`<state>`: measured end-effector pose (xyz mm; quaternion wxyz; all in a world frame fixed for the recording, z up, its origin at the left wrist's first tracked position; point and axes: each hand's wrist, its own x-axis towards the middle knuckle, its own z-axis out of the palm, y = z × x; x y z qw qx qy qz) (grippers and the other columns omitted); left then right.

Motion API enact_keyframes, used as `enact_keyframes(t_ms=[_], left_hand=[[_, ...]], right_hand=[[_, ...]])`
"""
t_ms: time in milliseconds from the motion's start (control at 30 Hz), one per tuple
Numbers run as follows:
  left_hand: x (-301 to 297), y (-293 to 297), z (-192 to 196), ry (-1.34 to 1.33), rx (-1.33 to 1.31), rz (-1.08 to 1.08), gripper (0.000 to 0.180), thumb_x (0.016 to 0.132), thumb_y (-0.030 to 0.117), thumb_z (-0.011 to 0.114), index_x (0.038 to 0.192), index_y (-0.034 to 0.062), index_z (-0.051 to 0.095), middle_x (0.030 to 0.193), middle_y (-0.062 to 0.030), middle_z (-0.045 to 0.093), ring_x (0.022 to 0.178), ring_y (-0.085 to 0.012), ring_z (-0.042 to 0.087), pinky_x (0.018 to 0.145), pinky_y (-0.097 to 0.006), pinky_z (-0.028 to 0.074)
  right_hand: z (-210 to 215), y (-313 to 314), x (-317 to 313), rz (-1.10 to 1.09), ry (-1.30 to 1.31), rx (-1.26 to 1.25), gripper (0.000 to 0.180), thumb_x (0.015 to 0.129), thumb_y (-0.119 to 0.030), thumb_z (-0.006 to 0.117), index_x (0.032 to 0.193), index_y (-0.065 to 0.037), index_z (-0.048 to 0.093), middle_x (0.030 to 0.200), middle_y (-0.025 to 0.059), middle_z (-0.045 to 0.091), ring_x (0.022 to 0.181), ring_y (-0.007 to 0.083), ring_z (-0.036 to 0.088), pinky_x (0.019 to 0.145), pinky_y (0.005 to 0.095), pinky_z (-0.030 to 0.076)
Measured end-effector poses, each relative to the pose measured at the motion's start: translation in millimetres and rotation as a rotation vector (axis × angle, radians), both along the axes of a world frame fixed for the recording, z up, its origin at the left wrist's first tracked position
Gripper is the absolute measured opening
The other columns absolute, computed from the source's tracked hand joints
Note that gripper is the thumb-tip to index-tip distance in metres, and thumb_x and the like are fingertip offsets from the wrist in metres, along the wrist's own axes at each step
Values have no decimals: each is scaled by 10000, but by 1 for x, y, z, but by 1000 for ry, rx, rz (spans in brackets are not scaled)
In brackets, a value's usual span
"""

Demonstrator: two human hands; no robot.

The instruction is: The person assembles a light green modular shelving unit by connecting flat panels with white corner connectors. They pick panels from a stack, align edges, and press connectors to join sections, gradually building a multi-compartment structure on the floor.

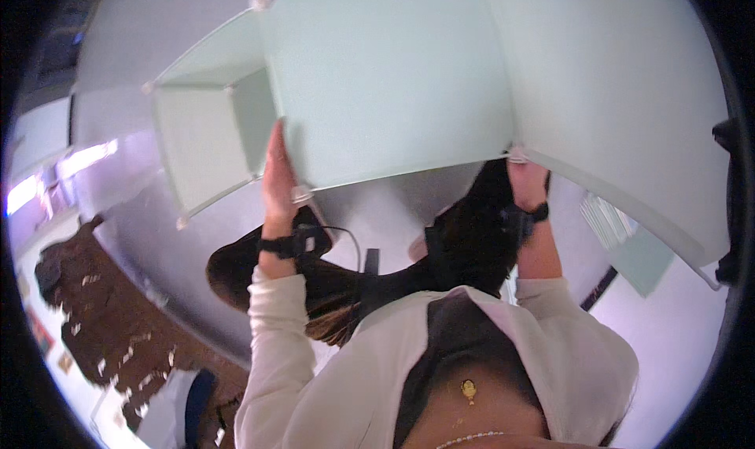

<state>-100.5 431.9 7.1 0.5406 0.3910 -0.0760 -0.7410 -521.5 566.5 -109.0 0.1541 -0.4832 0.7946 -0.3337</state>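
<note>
Head view: left hand (277, 178) and right hand (527, 180), fingers clamped on pale green panel shelf (393, 79), above grey floor (157, 213).

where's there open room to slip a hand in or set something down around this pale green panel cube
The open-fronted compartment of the pale green frosted plastic panel cube unit looks bare, left of the left hand. Pale floor shows between both wrists under the panel's lower edge. It is crowded at the right hand, beside the dark hair.
</note>
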Motion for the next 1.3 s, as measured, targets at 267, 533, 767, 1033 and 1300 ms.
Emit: enact_keyframes(t_ms=[267,533,767,1033,1300], left_hand=[[-11,13,1,-726,-331,-263,681,966,491,235,1451,24,129,1508,-138,146,1385,-260,158,1122,-390,148],[-17,16,-4,-828,-370,-288,589,932,202,399,1436,-6,176,1494,-166,181,1370,-244,197,1109,-360,165],[-10,11,-5,-876,-374,-276,641,868,5,510,1431,2,204,1488,-143,224,1345,-221,264,1095,-339,214],[8,13,-21,-542,-38,-30,467,960,277,396,1308,-33,420,1295,-130,477,1179,-210,451,996,-341,356],[11,21,-23,-493,-55,-34,537,938,354,396,1308,-35,411,1300,-120,469,1208,-234,416,1047,-358,292]], right_hand=[[27,-6,19,-291,-807,-315,310,852,-124,540,1145,-26,526,1136,110,578,1024,250,558,852,342,473],[37,-6,16,-348,-1009,-374,246,921,-211,485,1106,-59,542,1112,64,579,1000,187,559,823,304,489],[31,-4,11,-220,-1787,-613,248,911,-209,506,1098,-56,560,1102,97,600,1017,227,569,805,317,491],[32,-9,12,25,-250,-70,271,890,-136,528,1112,19,552,1128,169,586,1028,293,559,901,391,430],[70,15,15,-222,-1241,-228,372,960,-249,398,1250,-25,460,1283,129,485,1166,276,474,1015,428,378]])
